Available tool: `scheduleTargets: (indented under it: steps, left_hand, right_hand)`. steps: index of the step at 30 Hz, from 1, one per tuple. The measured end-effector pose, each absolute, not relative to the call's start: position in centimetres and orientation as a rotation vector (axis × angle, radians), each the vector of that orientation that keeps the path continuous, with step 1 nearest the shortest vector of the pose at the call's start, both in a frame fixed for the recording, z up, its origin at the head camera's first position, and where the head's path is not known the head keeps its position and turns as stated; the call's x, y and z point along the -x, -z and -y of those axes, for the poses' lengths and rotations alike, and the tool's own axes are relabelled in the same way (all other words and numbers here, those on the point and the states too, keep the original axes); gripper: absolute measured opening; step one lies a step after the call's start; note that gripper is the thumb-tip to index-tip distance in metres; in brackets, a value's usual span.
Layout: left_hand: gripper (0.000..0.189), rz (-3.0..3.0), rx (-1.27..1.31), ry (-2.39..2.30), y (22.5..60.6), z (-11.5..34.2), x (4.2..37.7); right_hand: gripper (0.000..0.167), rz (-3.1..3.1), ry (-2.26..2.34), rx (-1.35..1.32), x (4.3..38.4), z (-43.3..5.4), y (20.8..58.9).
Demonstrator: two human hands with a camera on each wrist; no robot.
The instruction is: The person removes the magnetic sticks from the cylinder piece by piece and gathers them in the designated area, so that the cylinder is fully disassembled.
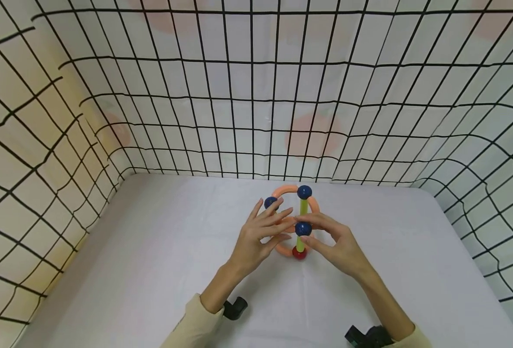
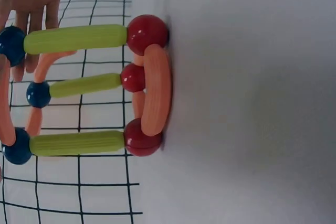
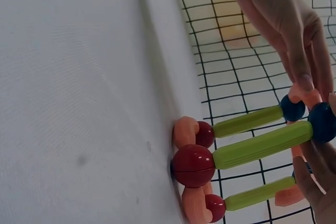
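A frame of toy balls and rods stands on the white surface. Its base has red balls [image 2: 147,35] joined by orange curved rods [image 2: 157,90]. Ribbed green rods [image 3: 262,144] rise from them to blue balls [image 1: 304,192], which more orange curved rods join at the top. My left hand [image 1: 256,237] spreads several fingers over the top left side; in the right wrist view its thumb and fingers pinch an upper orange curved rod [image 3: 307,95]. The thumb and index finger of my right hand [image 1: 336,241] pinch the nearest blue ball [image 1: 303,228] from the right.
A white cloth [image 1: 161,251] covers the table. Black wire grid panels [image 1: 221,101] stand behind it and along both sides, with pale sheeting beyond. Black wrist cameras [image 1: 235,308] sit on both forearms, by the beige sleeves.
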State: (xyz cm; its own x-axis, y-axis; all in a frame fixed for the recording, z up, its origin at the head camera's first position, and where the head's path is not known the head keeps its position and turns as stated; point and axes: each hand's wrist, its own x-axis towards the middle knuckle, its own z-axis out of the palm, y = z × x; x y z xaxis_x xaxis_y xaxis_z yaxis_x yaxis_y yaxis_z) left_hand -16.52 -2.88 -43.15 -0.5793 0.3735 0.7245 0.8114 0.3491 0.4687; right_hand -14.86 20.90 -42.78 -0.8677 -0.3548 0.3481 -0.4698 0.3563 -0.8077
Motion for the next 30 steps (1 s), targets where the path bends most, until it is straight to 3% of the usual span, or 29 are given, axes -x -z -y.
scheduleTargets:
  steps: [15, 30]
  left_hand:
    - [0.033, 2.065, 1.012, 0.902, 43.27, 2.31, 16.94]
    - [0.036, 2.071, 1.029, 0.848, 43.22, 2.17, 17.00]
  right_hand:
    - [0.047, 2.391, -1.579, -0.798, 15.20, -20.72, 43.43]
    - [0.045, 2.395, -1.566, -0.777, 15.37, -20.97, 43.45]
